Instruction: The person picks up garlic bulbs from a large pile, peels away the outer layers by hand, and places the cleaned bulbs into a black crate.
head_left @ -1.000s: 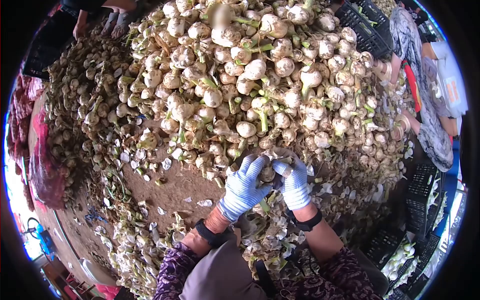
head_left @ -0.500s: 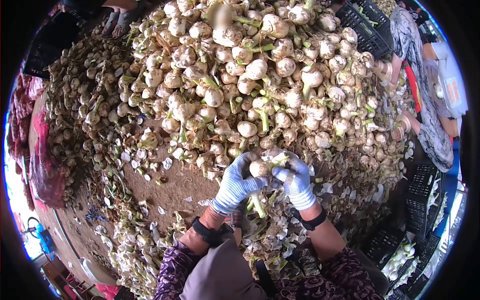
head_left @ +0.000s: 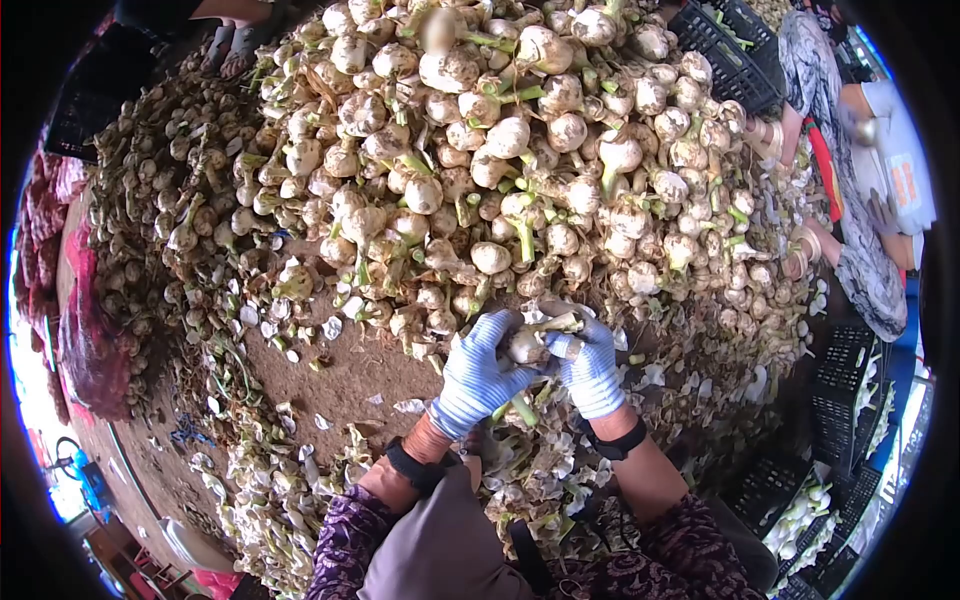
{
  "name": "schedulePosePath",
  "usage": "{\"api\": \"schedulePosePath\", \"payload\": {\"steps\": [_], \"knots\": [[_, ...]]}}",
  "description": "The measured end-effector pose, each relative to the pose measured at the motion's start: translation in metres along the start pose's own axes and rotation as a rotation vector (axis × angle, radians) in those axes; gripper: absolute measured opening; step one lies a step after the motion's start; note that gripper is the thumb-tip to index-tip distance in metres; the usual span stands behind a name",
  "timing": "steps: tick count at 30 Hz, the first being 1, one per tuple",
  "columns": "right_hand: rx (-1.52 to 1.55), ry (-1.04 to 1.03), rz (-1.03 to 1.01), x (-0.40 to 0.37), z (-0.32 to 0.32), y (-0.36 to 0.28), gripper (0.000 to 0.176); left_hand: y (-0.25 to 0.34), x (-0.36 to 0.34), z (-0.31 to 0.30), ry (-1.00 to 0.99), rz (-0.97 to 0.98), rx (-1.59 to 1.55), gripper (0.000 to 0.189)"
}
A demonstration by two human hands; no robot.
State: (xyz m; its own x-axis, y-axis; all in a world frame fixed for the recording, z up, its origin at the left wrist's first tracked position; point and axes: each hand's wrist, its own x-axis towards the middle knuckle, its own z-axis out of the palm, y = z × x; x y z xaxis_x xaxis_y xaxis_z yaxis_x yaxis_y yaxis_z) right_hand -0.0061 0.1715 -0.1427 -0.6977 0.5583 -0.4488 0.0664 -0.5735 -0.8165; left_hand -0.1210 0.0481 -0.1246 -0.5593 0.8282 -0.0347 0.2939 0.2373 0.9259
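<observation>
A garlic bulb (head_left: pixel 526 347) with brownish, dirt-marked skin is between my hands, its cut stem pointing up to the right. My left hand (head_left: pixel 478 368), in a striped white-and-blue glove, is closed around the bulb's left side. On the other side, my gloved right hand (head_left: pixel 588 368) has its fingers closed at the bulb and stem base; whether it also holds a small tool is hidden. Below the hands a green stem (head_left: pixel 524 410) shows among loose peelings. Just beyond them rises a large heap of garlic bulbs (head_left: pixel 510 138).
Peeled skins (head_left: pixel 270 500) litter the brown floor (head_left: pixel 330 385). Black crates stand at the right, one crate (head_left: pixel 795 535) holding whitish bulbs, and another crate (head_left: pixel 735 55) at the upper right. A person in a patterned sleeve (head_left: pixel 865 270) sits at the right. A red mesh sack (head_left: pixel 95 345) lies left.
The bulb has been turned between my hands and sits slightly lower, with a darker side showing. My left hand has shifted a little to the right around it.
</observation>
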Motion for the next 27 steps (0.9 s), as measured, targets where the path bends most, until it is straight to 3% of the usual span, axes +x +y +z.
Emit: {"api": "schedulePosePath", "payload": {"steps": [1,2,3,4,5,7,8,9,11,12,13,15,17,19,20,21,23,24,25,27], "knots": [[0.002,-0.047,-0.005,0.0,-0.001,-0.002,0.033,0.002,0.002,-0.003,0.001,0.001,0.0,0.054],[0.003,-0.046,-0.006,-0.001,-0.003,-0.005,0.033,0.005,0.004,-0.007,-0.061,-0.272,-0.487,0.051],[-0.375,-0.102,-0.209,-0.004,0.001,-0.017,0.031,0.005,0.004,-0.011,-0.123,-0.548,-0.974,0.047],[-0.755,-0.157,-0.412,-0.005,0.003,-0.024,0.03,-0.004,0.001,-0.011,-0.176,-0.607,-1.023,0.045],[-0.755,-0.157,-0.412,-0.003,0.002,-0.024,0.03,-0.004,-0.001,-0.012,-0.176,-0.606,-1.024,0.045],[-1.051,-0.144,-0.729,0.001,0.002,-0.028,0.03,-0.004,-0.001,-0.012,-0.21,-0.61,-1.175,0.046],[-0.813,-0.17,-0.466,-0.006,0.006,-0.031,0.032,-0.007,-0.001,-0.011,-0.232,-0.588,-1.168,0.048],[-0.814,-0.172,-0.467,-0.005,-0.001,-0.024,0.032,-0.004,0.0,-0.013,-0.231,-0.587,-1.168,0.048],[-0.423,-0.237,-0.229,-0.001,-0.021,-0.003,0.031,0.002,0.004,-0.017,-0.275,-0.621,-1.226,0.048],[-0.247,-0.09,-0.071,-0.004,-0.012,0.001,0.024,-0.002,0.005,-0.016,-0.286,-0.665,-1.235,0.051],[-0.246,-0.088,-0.071,-0.005,-0.008,0.001,0.024,-0.004,0.005,-0.013,-0.289,-0.667,-1.235,0.051],[0.077,0.079,0.063,-0.008,-0.003,-0.001,0.023,-0.004,0.006,-0.005,-0.184,-0.419,-0.912,0.061],[0.09,0.115,0.098,-0.008,-0.002,-0.002,0.025,0.0,0.002,-0.002,-0.111,-0.356,-0.876,0.07],[0.268,0.04,0.229,-0.009,0.0,-0.004,0.02,-0.001,0.001,-0.003,-0.084,-0.246,-0.345,0.073],[0.22,0.033,0.234,-0.011,0.002,-0.009,0.016,-0.002,0.001,-0.005,-0.083,-0.247,-0.346,0.073],[0.219,0.034,0.236,-0.009,0.002,-0.007,0.016,-0.004,0.0,-0.008,-0.138,-0.352,-0.536,0.069],[-0.587,0.087,-0.241,-0.004,0.001,-0.003,0.012,-0.006,0.0,-0.014,-0.247,-0.561,-0.913,0.061],[-0.828,-0.076,-0.397,0.0,-0.003,-0.014,0.014,-0.003,0.0,-0.014,-0.283,-0.539,-0.887,0.056],[-0.827,-0.071,-0.393,0.003,-0.004,-0.01,0.014,-0.006,-0.001,-0.015,-0.288,-0.543,-0.886,0.056],[-0.755,-0.061,-0.503,0.014,-0.006,0.0,0.011,-0.012,0.0,-0.018,-0.446,-0.621,-1.198,0.048]]}}
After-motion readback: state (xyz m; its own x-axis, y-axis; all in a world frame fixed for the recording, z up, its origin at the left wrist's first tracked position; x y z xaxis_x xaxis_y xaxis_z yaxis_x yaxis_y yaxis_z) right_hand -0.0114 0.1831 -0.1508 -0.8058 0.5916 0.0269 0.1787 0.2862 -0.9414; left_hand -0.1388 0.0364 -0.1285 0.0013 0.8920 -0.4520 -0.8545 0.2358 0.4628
